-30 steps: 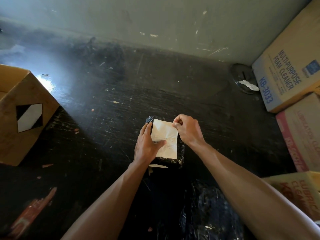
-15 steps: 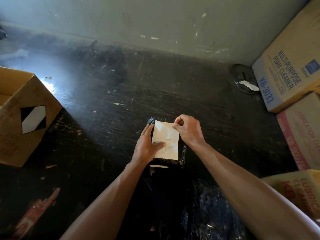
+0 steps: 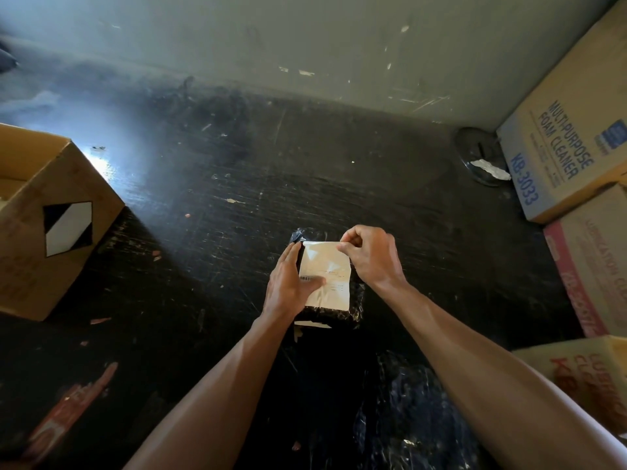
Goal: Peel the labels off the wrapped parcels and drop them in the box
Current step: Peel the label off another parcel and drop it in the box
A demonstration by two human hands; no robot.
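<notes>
While label (image 3: 325,273) is pinched at far right corner by right hand (image 3: 371,254), parcel (image 3: 334,310) is pinned to desk (image 3: 237,171) by left hand (image 3: 288,286), fingers flat, thumb pressed on label, so peel won't drag it. Box (image 3: 54,212) is set open, far left, well apart.

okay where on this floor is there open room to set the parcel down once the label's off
The widest bare floor lies between the open box on the left, the wall and the parcel. Another patch runs from the right hand toward the round lid. The right edge is crowded with stacked cartons, and black wrapped bundles fill the near floor.
</notes>
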